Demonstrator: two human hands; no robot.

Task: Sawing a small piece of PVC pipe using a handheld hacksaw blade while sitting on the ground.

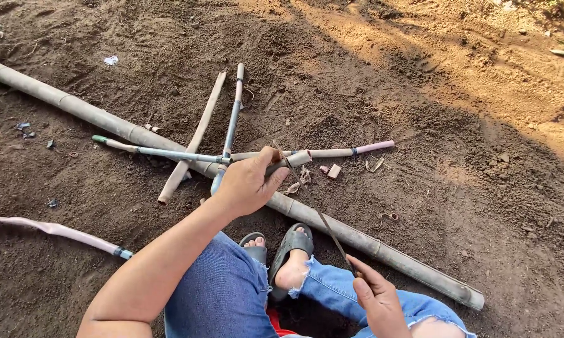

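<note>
Seated on bare soil, a person clamps the left hand (247, 183) around a thin bamboo stick (294, 158), bracing it across a long bamboo pole (357, 238) as a steady rest, while the right hand (379, 300), fingers closed, holds a slim blade (313, 203) angled up against that stick.

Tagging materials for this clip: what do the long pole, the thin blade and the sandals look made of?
Long pole: likely bamboo, dry, matte grey-tan; ringed nodes show along it.
Thin blade, held by the right hand: looks like dark, dull metal, narrow and straight; could be a saw or file, teeth not discernible.
Sandals: probably rubber or plastic, grey, smooth moulded straps.
Left hand grips a thin cane.
</note>
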